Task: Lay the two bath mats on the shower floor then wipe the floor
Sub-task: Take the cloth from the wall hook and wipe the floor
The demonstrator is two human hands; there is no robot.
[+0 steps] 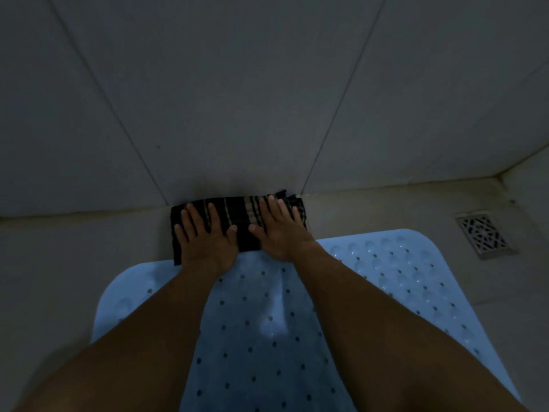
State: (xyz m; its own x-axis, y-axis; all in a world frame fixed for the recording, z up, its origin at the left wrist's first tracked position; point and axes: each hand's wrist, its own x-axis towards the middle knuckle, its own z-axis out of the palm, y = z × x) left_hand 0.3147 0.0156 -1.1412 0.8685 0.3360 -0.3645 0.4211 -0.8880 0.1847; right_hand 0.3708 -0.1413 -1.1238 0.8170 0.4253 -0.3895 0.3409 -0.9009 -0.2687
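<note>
- Bath mat [401, 278]: pale blue and perforated, lying flat on the shower floor [89, 242] beneath the person's wrists and forearms. Its far edge meets the heels of both hands. Only one mat can be made out. A pale streak runs down it between the forearms, and I cannot tell whether that is a seam with a second mat.
- Cloth [240, 212]: dark with pale stripes, folded into a thick pad. It lies under both palms, on the strip of bare floor between the mat's far edge and the foot of the tiled wall [237, 99]. Its far side touches the wall joint.
- Left hand [205, 236]: flat on the near-left part of the cloth, fingers straight and spread. It presses down and clasps nothing.
- Right hand [279, 227]: flat on the right part of the cloth, fingers likewise straight and spread, thumb almost meeting the left thumb. It presses and does not clasp.
- Drain [484, 234]: a metal grate set in the floor, well out to the right of the right hand and beyond the mat's corner.
- Step in hand (judgement): the laying appears done, at least for the visible mat. This is the wiping stage, with the pad at the wall edge.
- Next move (judgement): keep even downward pressure through both palms and slide the pad sideways along the wall strip. Keep it flat so the folds do not open, and keep it off the mat's edge.
</note>
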